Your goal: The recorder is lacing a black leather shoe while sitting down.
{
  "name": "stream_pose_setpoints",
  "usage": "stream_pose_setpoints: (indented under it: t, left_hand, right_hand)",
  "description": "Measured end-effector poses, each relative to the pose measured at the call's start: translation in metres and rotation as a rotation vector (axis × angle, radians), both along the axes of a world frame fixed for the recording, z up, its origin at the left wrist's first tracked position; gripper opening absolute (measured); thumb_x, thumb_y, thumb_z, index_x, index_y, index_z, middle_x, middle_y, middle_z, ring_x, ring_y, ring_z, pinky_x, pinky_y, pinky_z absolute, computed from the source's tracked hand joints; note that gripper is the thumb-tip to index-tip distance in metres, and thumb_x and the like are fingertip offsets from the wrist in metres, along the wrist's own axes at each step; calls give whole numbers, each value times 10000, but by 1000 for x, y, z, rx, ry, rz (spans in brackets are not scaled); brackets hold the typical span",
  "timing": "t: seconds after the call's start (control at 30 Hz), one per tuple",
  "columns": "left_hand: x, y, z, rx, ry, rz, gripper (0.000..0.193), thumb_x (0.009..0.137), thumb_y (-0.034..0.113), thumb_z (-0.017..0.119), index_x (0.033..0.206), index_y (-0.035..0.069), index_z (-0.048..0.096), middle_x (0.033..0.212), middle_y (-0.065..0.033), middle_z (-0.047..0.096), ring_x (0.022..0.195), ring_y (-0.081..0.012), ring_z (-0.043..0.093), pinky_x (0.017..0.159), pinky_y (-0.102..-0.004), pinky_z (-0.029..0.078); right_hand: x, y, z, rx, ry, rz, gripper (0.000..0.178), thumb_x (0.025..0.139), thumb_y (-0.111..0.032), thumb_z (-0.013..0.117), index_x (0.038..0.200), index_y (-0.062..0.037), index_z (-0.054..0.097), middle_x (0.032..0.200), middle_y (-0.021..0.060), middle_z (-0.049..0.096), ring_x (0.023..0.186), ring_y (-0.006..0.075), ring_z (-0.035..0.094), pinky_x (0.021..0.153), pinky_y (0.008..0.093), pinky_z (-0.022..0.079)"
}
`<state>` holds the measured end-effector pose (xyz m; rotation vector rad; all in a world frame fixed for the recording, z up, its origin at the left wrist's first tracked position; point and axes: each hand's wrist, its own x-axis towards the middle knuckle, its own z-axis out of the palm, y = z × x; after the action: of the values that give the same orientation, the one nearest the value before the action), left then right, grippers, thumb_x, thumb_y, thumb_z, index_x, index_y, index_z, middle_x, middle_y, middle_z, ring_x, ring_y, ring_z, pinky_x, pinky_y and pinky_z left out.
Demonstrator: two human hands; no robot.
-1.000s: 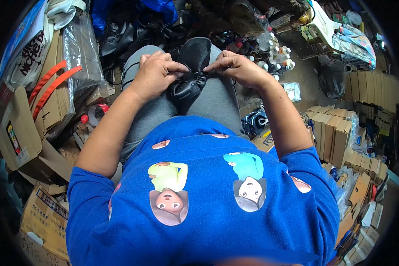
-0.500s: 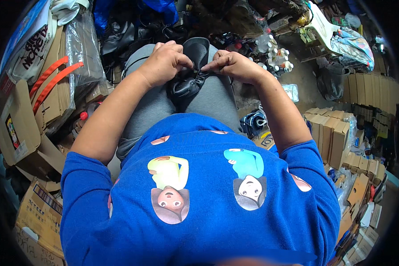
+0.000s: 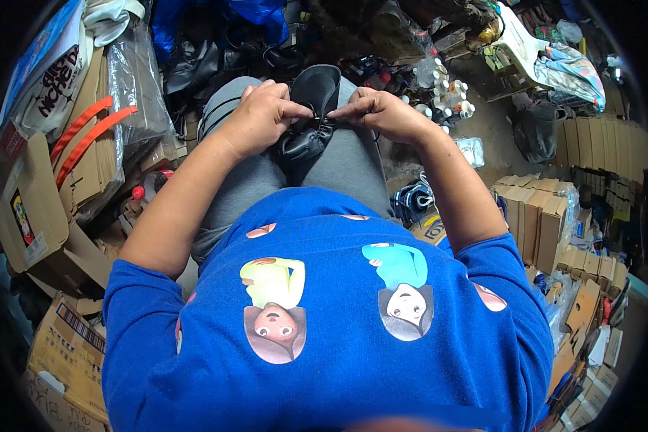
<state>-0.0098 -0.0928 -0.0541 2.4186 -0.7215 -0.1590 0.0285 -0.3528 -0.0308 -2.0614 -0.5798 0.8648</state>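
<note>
A black leather shoe (image 3: 304, 144) rests on my lap between my thighs, its smooth rounded tongue or insole-like flap (image 3: 317, 86) pointing away from me. My left hand (image 3: 261, 114) comes in from the left side, thumb and index finger pinched at the shoe's gathered middle. From the right, my right hand (image 3: 381, 114) pinches at the same spot, its index finger stretched toward the left fingertips. A thin dark lace or cord seems to lie between the fingertips, too small to make out well. The shoe's underside is hidden.
Black shoes or leather pieces (image 3: 191, 65) lie beyond my knees. Small bottles (image 3: 450, 101) stand on the floor to the right, near a white plastic chair (image 3: 518, 43). Stacked cardboard boxes (image 3: 533, 216) line the right; cardboard (image 3: 32, 209) and orange strips (image 3: 93, 137) are at left.
Both hands stay at the shoe's middle. My left index finger has straightened toward the right fingertips, and the shoe has shifted very slightly.
</note>
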Motion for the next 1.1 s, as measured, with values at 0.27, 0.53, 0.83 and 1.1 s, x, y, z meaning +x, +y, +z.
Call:
stream_pose_setpoints:
  t: [0.27,0.53,0.83,1.1]
  left_hand:
    - [4,-2,-8,-94,-79,-25,273,729,32,665,937,194,734,775,-33,515,801,-228,513,747,-356,402]
    - [27,-7,-20,-218,-30,-91,191,719,26,678,843,157,740,748,-51,536,804,-249,530,714,-360,452]
    - [8,23,9,-4,-153,-26,150,732,71,687,863,135,723,813,-39,584,882,-246,540,789,-369,413]
    - [-23,11,14,53,-56,145,141,731,108,693,866,137,718,880,-31,608,962,-229,544,855,-391,361]
  right_hand:
    - [-1,5,3,12,34,-18,383,790,22,588,1112,-144,711,867,-7,504,873,123,492,851,247,417]
    - [8,6,-1,-45,31,60,411,766,38,574,1105,-148,714,850,-5,501,859,123,501,834,244,426]
    - [-21,13,17,-184,-403,97,349,754,-93,669,1062,-246,727,861,48,600,902,215,573,895,347,409]
    - [-65,26,8,-320,-874,12,340,747,-129,672,1072,-222,704,864,36,597,923,227,554,938,419,345]
